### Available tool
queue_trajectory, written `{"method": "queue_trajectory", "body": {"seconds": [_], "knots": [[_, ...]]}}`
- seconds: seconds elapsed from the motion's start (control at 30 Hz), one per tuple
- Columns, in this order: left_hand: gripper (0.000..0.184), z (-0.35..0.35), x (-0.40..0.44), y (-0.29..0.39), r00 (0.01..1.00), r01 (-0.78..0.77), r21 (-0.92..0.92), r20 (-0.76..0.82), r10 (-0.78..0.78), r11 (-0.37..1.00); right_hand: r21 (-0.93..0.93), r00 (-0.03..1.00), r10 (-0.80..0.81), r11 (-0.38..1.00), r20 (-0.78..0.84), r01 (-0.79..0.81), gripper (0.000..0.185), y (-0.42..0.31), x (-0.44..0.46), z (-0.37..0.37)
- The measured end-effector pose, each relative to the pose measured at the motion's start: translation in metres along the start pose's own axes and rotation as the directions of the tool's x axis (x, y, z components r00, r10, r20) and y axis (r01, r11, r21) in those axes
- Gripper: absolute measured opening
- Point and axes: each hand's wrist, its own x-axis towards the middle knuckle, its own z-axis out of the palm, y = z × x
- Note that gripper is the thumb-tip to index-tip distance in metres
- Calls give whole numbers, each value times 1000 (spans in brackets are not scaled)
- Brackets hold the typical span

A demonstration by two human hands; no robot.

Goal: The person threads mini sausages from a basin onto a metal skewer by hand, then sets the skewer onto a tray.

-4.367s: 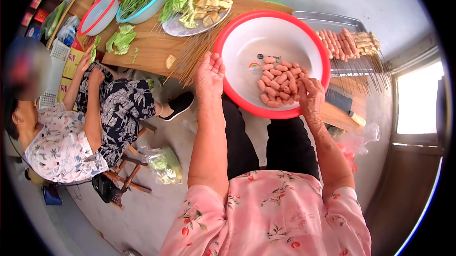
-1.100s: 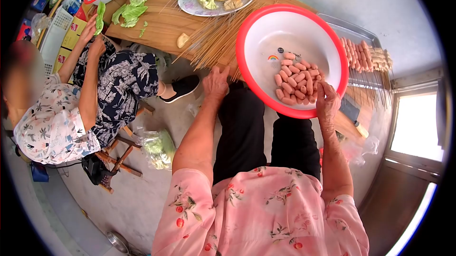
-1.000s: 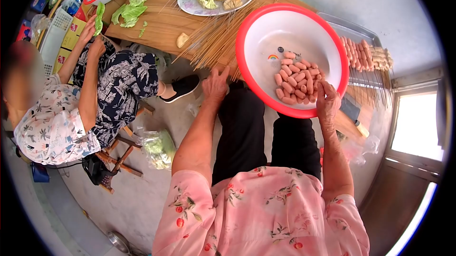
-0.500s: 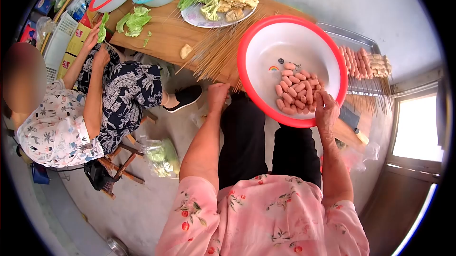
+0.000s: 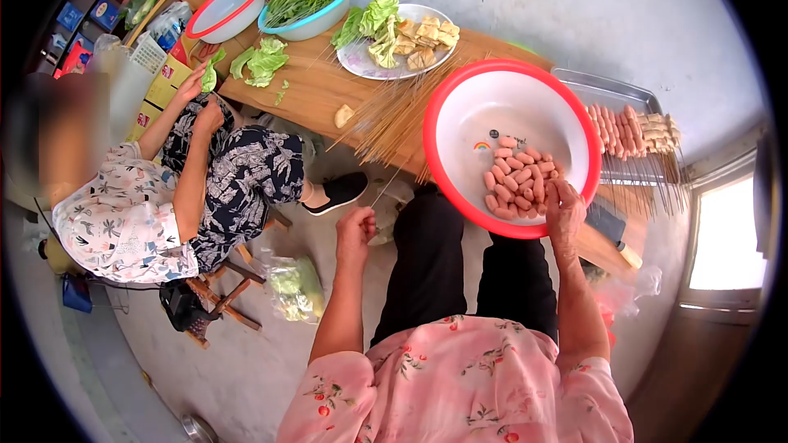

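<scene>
My left hand (image 5: 355,231) is closed on a thin skewer (image 5: 382,191) that points up and to the right, below the table edge. Many more skewers (image 5: 394,127) lie in a loose bundle left of a white basin with a red rim (image 5: 444,165). Small pink sausages (image 5: 515,183) are heaped in the lower right of the basin. My right hand (image 5: 565,210) is at the basin's lower right rim, its fingers pinched together beside the sausages; whatever is between them is too small to tell.
A metal tray (image 5: 607,82) with skewered sausages (image 5: 617,131) stands right of the basin, a knife (image 5: 611,229) below it. A plate (image 5: 359,57) of lettuce and tofu pieces is behind the skewers. At left, a seated person (image 5: 123,213) holds a leaf. A bagged vegetable (image 5: 295,289) lies on the floor.
My left hand has left the bundle at the table edge and come down toward me, with a skewer now showing. My right hand stays at the basin rim. The view has shifted.
</scene>
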Motion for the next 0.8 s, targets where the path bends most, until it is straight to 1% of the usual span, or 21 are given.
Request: {"method": "queue_trajectory", "body": {"seconds": [0.03, 0.1, 0.13, 0.2, 0.23, 0.3, 0.33, 0.4, 0.47, 0.53, 0.57, 0.6, 0.63, 0.67, 0.73, 0.77, 0.8], "knots": [[9, -6, -9, 1, 1000, -9, 1, 2, 9, 1000, 6, 1000, -2, 1000, -7, 2, 11, 1, 0, 0], [10, -16, -22, 2, 1000, -13, -122, 23, 16, 992, 5, 1000, -22, 1000, -14, 22, 10, 2, 0, 1], [10, -20, -26, 2, 999, -22, -124, 23, 25, 992, 11, 999, -27, 1000, -20, 28, 10, 1, -1, 2], [10, -21, -34, 5, 998, -61, -210, 17, 66, 976, 104, 999, 28, 994, -33, -25, 10, -5, -5, 0], [10, -18, -38, 10, 997, -70, -215, 16, 75, 974, 110, 999, 21, 994, -36, -17, 10, -11, -9, -2], [11, -7, -52, 23, 986, -146, -250, 37, 160, 957, 49, 992, -85, 995, -93, 90, 20, -26, -18, -5], [11, 2, -60, 32, 985, -154, -254, 36, 169, 955, 54, 991, -91, 994, -98, 96, 20, -27, -22, -5], [12, 25, -73, 49, 957, -185, -320, 155, 244, 929, 61, 971, -14, 998, -239, 29, 29, -28, -31, 3], [12, 47, -74, 61, 946, -203, -332, 177, 272, 921, 44, 976, -19, 999, -217, 29, 32, -23, -34, 6], [12, 72, -73, 69, 903, -176, -324, 322, 284, 930, -58, 975, -94, 995, -201, 84, 29, -21, -34, 7], [12, 83, -70, 69, 897, -148, -317, 357, 263, 937, -59, 974, -98, 994, -205, 87, 29, -19, -35, 10], [12, 94, -66, 69, 887, -120, -311, 392, 242, 943, -94, 981, -91, 993, -169, 76, 27, -16, -35, 13], [12, 105, -61, 66, 879, -94, -307, 422, 224, 947, -130, 988, -83, 989, -130, 66, 25, -15, -34, 13], [12, 115, -59, 63, 861, -99, -265, 461, 217, 959, -133, 987, -88, 989, -133, 71, 25, -15, -34, 12], [12, 129, -53, 56, 833, -74, -251, 517, 198, 965, -209, 971, -147, 972, -188, 106, 17, -21, -32, 12], [12, 130, -48, 50, 832, -77, -252, 518, 201, 965, -208, 970, -149, 972, -191, 108, 17, -20, -32, 13], [12, 131, -45, 45, 839, -32, -240, 521, 156, 970, -207, 969, -154, 972, -195, 113, 16, -18, -32, 15]]}}
